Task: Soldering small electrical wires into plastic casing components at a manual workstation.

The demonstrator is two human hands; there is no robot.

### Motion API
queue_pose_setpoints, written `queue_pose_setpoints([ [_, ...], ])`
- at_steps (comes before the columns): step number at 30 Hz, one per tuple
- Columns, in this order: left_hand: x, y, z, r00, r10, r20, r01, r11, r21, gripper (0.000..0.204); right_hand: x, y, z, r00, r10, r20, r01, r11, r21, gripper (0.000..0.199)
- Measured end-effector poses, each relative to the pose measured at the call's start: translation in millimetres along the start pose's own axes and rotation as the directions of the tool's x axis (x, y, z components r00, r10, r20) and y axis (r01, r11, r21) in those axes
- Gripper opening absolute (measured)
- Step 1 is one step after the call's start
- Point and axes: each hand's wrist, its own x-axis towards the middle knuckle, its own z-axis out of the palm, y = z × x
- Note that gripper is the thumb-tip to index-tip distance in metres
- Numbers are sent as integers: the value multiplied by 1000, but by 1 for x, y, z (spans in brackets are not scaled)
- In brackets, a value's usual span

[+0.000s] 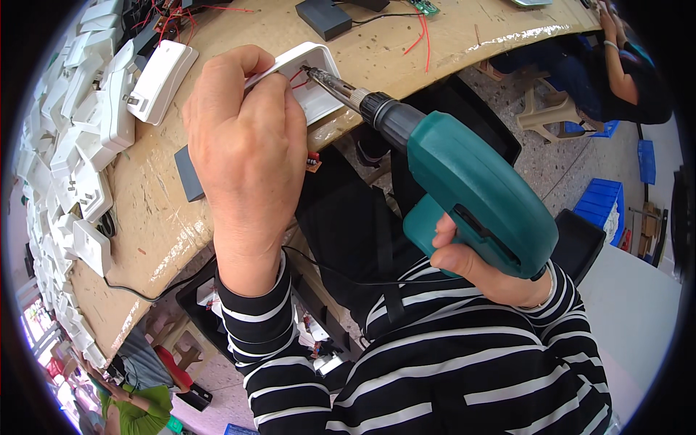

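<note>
**Left hand (250, 138) on the white casing (320, 103), right hand (500, 279) on the green soldering gun (482, 188)!**

Far left, a big heap of white housings (112, 119) crowds the tan table (391, 54), and below it a worker in a green top (145, 412) sits at the lower rim. A black cable (134, 290) trails off the table edge. Next along, a white plug-in unit (165, 81) lies just beside the heap, metal prongs showing. A dark grey block (190, 174) peeks out by the left wrist.

Here's the centre of it: the left hand is clamped on the near wall of the white casing, which sits at the table's edge, open side up. Inside runs a red wire (298, 78), and the metal tip (330, 83) is right there beside it; whether they touch, I can't tell. Beyond, a black box (324, 19) sits on the table.

Over to the right, the right hand is wrapped round the gun's handle, thumb in sight, most fingers hidden. Loose red wires (426, 43) lie further back, a blue crate (602, 206) stands on the floor, and another person (631, 87) sits at the far right.
</note>
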Motion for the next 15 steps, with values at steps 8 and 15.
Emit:
queue_pose_setpoints([
  [8,0,1,0,1000,-8,-2,8,1000,6,7,1,-7,0,995,100,11,-100,995,-16,57],
  [15,1,1,0,1000,-11,-3,11,1000,1,7,2,-4,2,1000,30,7,-30,998,-55,58],
])
